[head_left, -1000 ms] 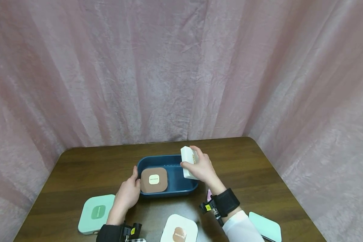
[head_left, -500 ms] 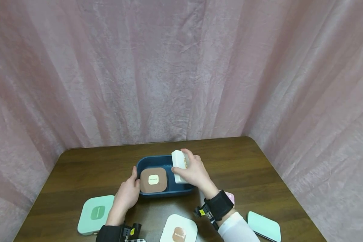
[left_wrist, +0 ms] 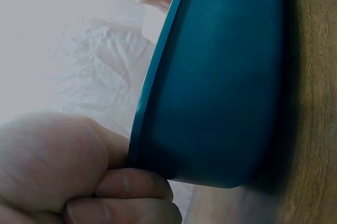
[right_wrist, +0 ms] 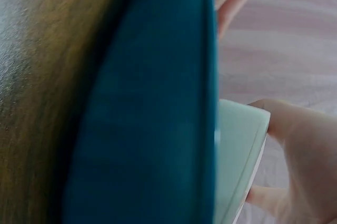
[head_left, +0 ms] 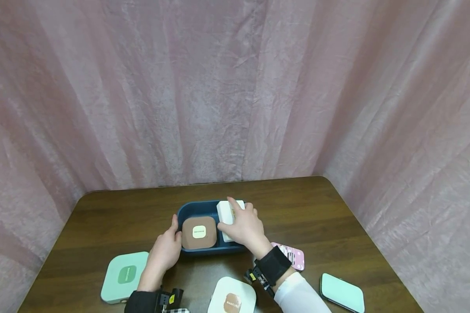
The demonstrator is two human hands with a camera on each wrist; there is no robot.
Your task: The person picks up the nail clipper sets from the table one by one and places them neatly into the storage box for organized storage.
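A blue rectangular tray (head_left: 229, 250) stands mid-table. My left hand (head_left: 166, 248) grips its left end, and the left wrist view shows the fingers (left_wrist: 134, 184) at the tray's rim. Inside, on the left, lies a brown rounded-square case (head_left: 189, 243) with a pale label. On the right side of the tray my right hand (head_left: 244, 226) holds a white box (head_left: 223, 213) with gold lettering between thumb and fingers. In the right wrist view the white box (right_wrist: 239, 150) reaches down behind the tray wall (right_wrist: 147, 108); its lower part is hidden.
Left of my left forearm lies a mint case (head_left: 115, 269) with a green label. A white case (head_left: 231, 289) sits at the front middle. On the right are a pink patterned case (head_left: 297, 258) and a mint phone-shaped case (head_left: 341, 292). Pink curtains (head_left: 235, 87) surround the wooden table (head_left: 117, 217).
My right hand has carried the white box leftward and lower, into the right part of the tray. The pink case has come into view beside my wrist. My left hand has stayed put.
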